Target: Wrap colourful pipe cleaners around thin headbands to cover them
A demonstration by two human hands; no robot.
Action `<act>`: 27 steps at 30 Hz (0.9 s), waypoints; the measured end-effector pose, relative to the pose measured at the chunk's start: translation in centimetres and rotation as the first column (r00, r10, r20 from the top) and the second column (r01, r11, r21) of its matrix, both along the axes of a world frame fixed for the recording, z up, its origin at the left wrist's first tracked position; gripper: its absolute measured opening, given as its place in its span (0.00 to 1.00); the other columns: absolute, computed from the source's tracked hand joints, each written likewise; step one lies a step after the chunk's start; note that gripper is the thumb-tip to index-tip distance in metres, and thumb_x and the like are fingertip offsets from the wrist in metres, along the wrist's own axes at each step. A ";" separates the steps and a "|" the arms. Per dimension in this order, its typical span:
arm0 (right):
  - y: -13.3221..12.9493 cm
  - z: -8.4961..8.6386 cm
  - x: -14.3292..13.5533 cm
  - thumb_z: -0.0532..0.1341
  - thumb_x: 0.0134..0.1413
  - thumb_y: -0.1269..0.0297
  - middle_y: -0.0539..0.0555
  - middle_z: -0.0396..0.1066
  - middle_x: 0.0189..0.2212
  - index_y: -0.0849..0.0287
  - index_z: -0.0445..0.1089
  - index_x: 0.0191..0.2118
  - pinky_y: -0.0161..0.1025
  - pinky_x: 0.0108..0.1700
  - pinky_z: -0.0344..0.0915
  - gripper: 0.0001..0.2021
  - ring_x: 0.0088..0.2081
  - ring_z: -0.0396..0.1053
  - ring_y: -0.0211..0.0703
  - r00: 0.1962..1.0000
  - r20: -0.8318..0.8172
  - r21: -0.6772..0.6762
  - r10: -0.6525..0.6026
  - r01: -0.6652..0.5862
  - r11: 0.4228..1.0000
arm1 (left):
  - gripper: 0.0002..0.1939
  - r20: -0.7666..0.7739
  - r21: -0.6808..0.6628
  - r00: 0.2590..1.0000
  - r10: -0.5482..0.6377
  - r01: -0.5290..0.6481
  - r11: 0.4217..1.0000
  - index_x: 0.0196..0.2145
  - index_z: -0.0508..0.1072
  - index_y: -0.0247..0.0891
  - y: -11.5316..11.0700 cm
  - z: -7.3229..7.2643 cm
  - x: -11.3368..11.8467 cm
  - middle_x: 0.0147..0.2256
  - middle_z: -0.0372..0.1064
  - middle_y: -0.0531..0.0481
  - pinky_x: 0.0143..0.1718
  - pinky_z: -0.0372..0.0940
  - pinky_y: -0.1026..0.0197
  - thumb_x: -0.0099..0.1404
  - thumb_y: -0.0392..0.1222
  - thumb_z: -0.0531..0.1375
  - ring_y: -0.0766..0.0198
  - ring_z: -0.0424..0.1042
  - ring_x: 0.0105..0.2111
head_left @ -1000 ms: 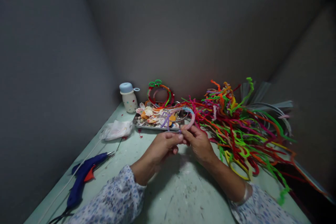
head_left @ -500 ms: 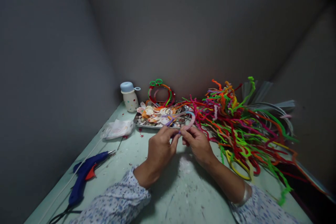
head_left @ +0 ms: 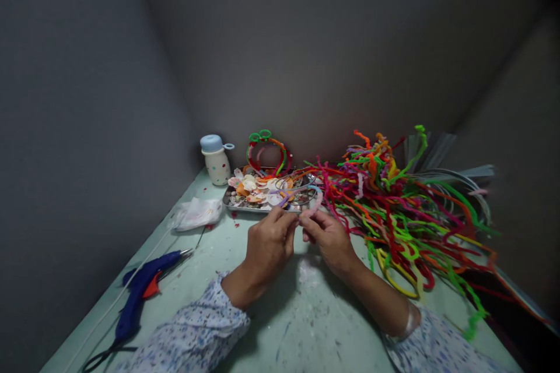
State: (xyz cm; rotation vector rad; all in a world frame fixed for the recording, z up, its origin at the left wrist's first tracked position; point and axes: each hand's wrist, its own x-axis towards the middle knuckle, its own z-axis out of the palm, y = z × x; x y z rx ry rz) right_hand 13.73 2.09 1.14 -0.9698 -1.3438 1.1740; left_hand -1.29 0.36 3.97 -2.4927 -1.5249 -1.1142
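Between my two hands is a pipe cleaner ring in pale pink, light blue and purple. My left hand pinches its purple part, fingertips pressed together. My right hand is closed on the pink part, its fingertips close to those of the left. The joint between the hands is mostly hidden by fingers. Just beyond the ring lies a metal tray filled with shells and small pieces. A finished-looking wreath of red, green and orange pipe cleaners, with two green loops on top, stands behind the tray.
A tangled heap of colourful pipe cleaners spreads over the right side of the table. On the left lie a blue glue gun with a cord and a white plastic bag. A dotted bottle with a blue lid stands at the back.
My fingertips have shifted slightly at the joint, and the purple bit between them shows less. The ring's pink and blue curve has moved a little left. Everything else stays put.
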 end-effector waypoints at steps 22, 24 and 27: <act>0.3 -0.2 0.2 0.59 0.56 0.54 0.46 0.64 0.19 0.59 0.67 0.32 0.34 0.25 0.53 0.12 0.21 0.57 0.34 0.995 -0.082 -0.036 0.055 -0.058 0.998 | 0.09 0.214 0.072 0.976 -0.050 0.035 0.997 0.42 0.69 0.39 0.8 0.2 0.0 0.41 0.62 0.46 0.36 0.66 0.61 0.62 0.36 0.59 0.62 0.67 0.38; 0.5 -0.3 0.2 0.59 0.56 0.53 0.46 0.64 0.19 0.59 0.67 0.31 0.34 0.25 0.53 0.13 0.21 0.56 0.34 0.992 -0.123 -0.054 0.024 -0.030 0.998 | 0.12 0.257 0.200 0.966 -0.044 -0.008 0.980 0.43 0.67 0.38 0.6 0.1 0.0 0.41 0.61 0.45 0.38 0.66 0.59 0.61 0.36 0.60 0.61 0.67 0.40; 0.6 -0.4 0.1 0.60 0.56 0.53 0.47 0.64 0.18 0.59 0.67 0.30 0.33 0.25 0.53 0.13 0.21 0.56 0.33 0.985 -0.173 -0.081 -0.009 -0.005 0.997 | 0.05 0.197 0.321 0.977 -0.075 0.008 0.947 0.37 0.69 0.38 0.4 -0.1 0.1 0.36 0.65 0.47 0.39 0.63 0.58 0.62 0.34 0.59 0.61 0.67 0.38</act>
